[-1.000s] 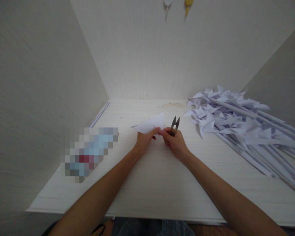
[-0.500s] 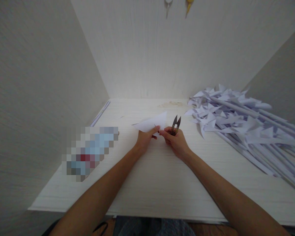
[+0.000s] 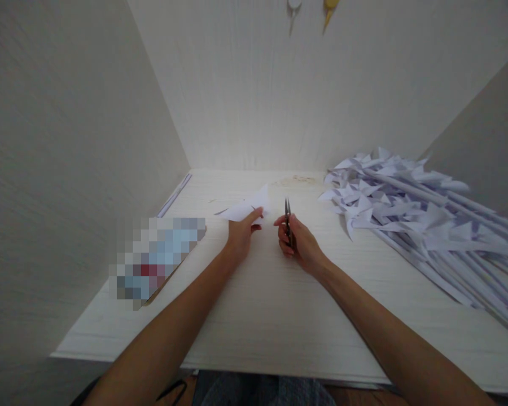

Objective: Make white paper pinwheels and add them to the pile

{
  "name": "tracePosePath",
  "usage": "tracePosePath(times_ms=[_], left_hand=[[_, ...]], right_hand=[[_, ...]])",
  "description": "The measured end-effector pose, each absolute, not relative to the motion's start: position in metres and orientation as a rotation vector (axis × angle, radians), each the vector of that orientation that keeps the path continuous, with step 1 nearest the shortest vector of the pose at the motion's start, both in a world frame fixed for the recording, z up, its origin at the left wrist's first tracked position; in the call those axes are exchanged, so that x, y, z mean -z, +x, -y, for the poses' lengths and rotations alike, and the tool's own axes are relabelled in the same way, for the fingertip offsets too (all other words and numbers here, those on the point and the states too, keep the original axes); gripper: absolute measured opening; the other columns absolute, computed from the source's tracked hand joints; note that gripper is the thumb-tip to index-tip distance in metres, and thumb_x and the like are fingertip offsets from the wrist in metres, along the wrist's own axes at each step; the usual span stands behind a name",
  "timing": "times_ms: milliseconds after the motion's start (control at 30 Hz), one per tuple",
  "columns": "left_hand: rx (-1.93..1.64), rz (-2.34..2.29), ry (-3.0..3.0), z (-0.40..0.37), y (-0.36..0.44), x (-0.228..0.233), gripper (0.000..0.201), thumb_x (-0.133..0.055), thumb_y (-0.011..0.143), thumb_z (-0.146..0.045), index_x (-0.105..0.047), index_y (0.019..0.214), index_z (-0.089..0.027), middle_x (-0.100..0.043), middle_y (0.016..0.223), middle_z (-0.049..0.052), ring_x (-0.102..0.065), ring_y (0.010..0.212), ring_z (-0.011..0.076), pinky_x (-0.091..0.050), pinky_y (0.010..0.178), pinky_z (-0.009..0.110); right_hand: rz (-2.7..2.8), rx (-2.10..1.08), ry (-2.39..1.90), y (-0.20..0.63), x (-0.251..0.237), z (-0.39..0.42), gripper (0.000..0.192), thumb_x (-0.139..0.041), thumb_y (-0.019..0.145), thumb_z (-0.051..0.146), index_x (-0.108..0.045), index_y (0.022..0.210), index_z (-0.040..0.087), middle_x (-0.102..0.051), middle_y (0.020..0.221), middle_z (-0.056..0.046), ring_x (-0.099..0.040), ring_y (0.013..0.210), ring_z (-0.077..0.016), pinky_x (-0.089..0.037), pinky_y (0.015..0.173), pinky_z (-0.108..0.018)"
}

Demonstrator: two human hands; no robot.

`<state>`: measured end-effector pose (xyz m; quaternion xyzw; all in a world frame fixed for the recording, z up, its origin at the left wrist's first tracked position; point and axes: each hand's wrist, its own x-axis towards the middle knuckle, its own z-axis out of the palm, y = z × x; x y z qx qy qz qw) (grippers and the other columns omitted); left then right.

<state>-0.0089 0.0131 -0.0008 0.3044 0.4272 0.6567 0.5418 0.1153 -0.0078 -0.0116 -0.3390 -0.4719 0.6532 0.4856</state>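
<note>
A piece of white paper [image 3: 245, 210], with its far right corner pointing up, is pinched between the thumb and fingers of my left hand [image 3: 240, 234]. Slits or dark edges show on it near the thumb. To the right, apart from the paper, my right hand [image 3: 298, 242] is closed around small thread snips [image 3: 288, 217]. Their two dark blades point away from me and stand close together. The palm side of the right hand hides part of the snips' handle.
Many white paper pinwheels on rolled paper sticks [image 3: 389, 208] are heaped along the right of the white table [image 3: 254, 316]. A blurred-out item [image 3: 165, 259] lies at left, near thin paper sticks [image 3: 174, 195] along the wall. Two hooks [image 3: 331, 14] hang on the back wall.
My hands have moved apart, the left one going left with the paper. In my right hand the snips have turned and their blades have come closer together.
</note>
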Motion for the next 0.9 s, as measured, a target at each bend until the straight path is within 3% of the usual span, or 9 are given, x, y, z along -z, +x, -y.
tracePosePath(times_ms=[100,500,900], left_hand=[[-1.581,-0.988,0.654,-0.014,-0.011,-0.002,0.016,-0.069,0.051,-0.02,-0.056,0.059,-0.017,-0.055,0.06,-0.003,-0.049,0.055,0.0077,-0.036,0.044,0.017],[-1.526,-0.859,0.561,-0.008,-0.006,-0.008,0.009,-0.062,0.064,-0.013,-0.06,0.073,-0.012,-0.064,0.067,0.001,-0.061,0.061,0.0103,-0.047,0.059,0.021],[-1.546,-0.883,0.57,-0.005,-0.003,-0.01,0.011,-0.063,0.061,-0.011,-0.057,0.07,-0.014,-0.062,0.063,-0.002,-0.06,0.056,0.0105,-0.048,0.06,0.025]], right_hand=[[1.26,-1.513,-0.842,0.113,0.015,0.009,0.039,-0.047,0.075,0.058,-0.048,0.072,0.018,-0.037,0.047,0.009,-0.033,0.034,-0.004,-0.025,0.035,-0.019],[1.524,-1.397,-1.03,0.107,0.011,0.017,0.036,-0.039,0.081,0.049,-0.04,0.061,0.02,-0.036,0.038,0.01,-0.027,0.031,-0.0039,-0.019,0.033,-0.018],[1.521,-1.322,-1.118,0.104,0.005,0.02,0.035,-0.038,0.082,0.045,-0.039,0.056,0.021,-0.035,0.037,0.008,-0.028,0.032,-0.0057,-0.02,0.034,-0.02]])
